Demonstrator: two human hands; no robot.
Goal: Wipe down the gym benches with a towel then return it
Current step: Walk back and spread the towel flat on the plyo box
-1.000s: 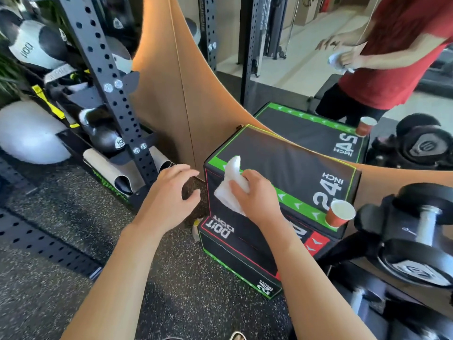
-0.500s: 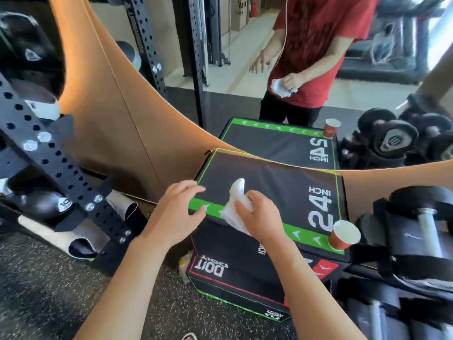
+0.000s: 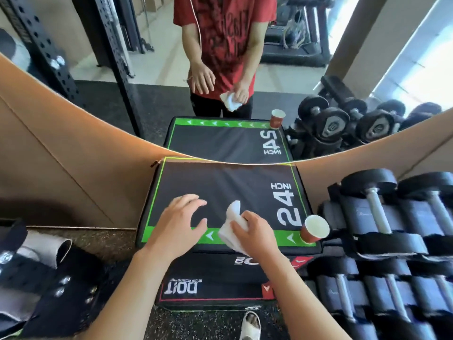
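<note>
While the towel [image 3: 232, 227] sat bunched in the right hand [image 3: 255, 234], it lay over the near green border of the box [image 3: 220, 187], just inside that box's front edge. Item: towel, white, crumpled; one end stood up above the knuckles, the other hung toward the box's front face, so its long axis ran roughly front to back across the border. Item: right hand, fingers and thumb curled round the towel, wrist angled in from the box's front right. It was the nearer hand, already holding the cloth. Item: left hand [image 3: 179, 224], holding nothing, fingers spread and slackly bent, over the box's near left part; whether the fingertips touched the top could not be told. Item: cup [image 3: 315, 229], red paper, at the box's near right corner, near the right hand but apart from it. The unwiped black top stretched away from both hands toward the mirror [image 3: 245, 69] behind the box, so the stroke would likely run forward, and the cup seemed at risk on a rightward sweep.
</note>
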